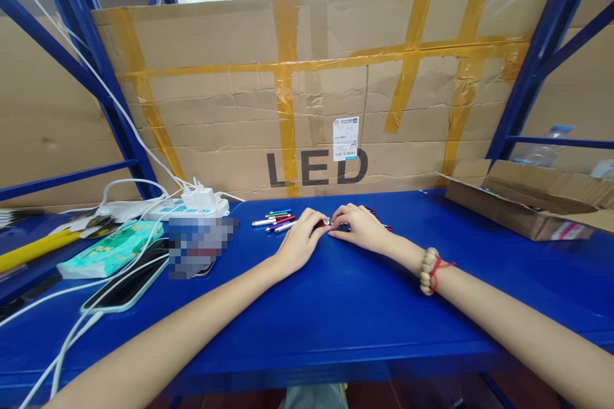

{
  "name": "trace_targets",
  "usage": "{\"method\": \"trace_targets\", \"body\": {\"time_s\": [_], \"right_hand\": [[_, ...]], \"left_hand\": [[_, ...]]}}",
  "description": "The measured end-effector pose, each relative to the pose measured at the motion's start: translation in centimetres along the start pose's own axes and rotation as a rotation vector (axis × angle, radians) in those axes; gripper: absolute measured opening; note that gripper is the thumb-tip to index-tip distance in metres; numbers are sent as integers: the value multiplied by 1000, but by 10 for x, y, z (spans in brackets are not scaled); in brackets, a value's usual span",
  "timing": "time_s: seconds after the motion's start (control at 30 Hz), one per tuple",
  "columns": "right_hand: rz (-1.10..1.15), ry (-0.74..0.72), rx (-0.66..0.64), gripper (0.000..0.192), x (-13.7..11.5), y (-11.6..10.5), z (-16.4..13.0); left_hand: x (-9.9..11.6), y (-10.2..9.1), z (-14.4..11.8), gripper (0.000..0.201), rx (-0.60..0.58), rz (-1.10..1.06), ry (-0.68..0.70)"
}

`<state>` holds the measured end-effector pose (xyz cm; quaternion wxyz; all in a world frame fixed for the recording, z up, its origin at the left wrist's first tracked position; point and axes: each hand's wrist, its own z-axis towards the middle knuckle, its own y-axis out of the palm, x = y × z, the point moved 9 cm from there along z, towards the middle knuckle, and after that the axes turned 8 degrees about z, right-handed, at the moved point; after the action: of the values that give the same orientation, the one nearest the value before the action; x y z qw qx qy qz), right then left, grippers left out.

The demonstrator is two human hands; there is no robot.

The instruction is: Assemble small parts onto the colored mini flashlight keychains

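My left hand (302,235) and my right hand (359,227) meet over the blue shelf, fingertips almost touching. Between thumb and fingers, my left hand pinches a small red and silver object (327,222), mostly hidden by the fingers. My right hand's fingertips are closed at the silver end of it; what they grip is too small to make out. Just left of my left hand lies a loose group of slim metallic pens (269,222) in green, red, purple and silver. Partly hidden behind my right hand are a few dark red pens (387,227).
At the left are a white power strip (165,208) with chargers, trailing white cables, a tissue pack (112,248), a phone (127,281) and a blurred patch. An open cardboard box (520,208) stands at the right. A large cardboard sheet (230,115) closes off the back.
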<state>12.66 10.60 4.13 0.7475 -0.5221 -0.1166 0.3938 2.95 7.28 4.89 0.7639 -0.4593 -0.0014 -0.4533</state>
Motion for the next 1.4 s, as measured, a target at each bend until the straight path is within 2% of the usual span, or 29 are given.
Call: {"method": "trace_targets", "body": {"time_s": [0.27, 0.47, 0.6, 0.7, 0.77, 1.07, 1.27, 1.4], "right_hand": [[120, 11, 45, 14, 10, 2, 2], [110, -13, 20, 10, 1, 3, 2], [76, -42, 162, 13, -10, -15, 0], [119, -39, 303, 18, -14, -31, -4], [165, -66, 350, 20, -17, -36, -6], [240, -227, 299, 20, -28, -28, -5], [245, -265, 305, 20, -31, -28, -7], [258, -295, 295, 19, -34, -27, -9]], "left_hand": [[-8, 3, 0, 11, -16, 123, -84], [-13, 7, 0, 23, -65, 176, -113], [-14, 7, 0, 21, -53, 206, -115], [-16, 8, 0, 21, -55, 220, -130], [-18, 8, 0, 20, -59, 220, -141], [-24, 15, 1, 16, -71, 124, -111], [-23, 15, 0, 8, -90, 34, -139], [-23, 16, -1, 9, -104, -10, -161]]}}
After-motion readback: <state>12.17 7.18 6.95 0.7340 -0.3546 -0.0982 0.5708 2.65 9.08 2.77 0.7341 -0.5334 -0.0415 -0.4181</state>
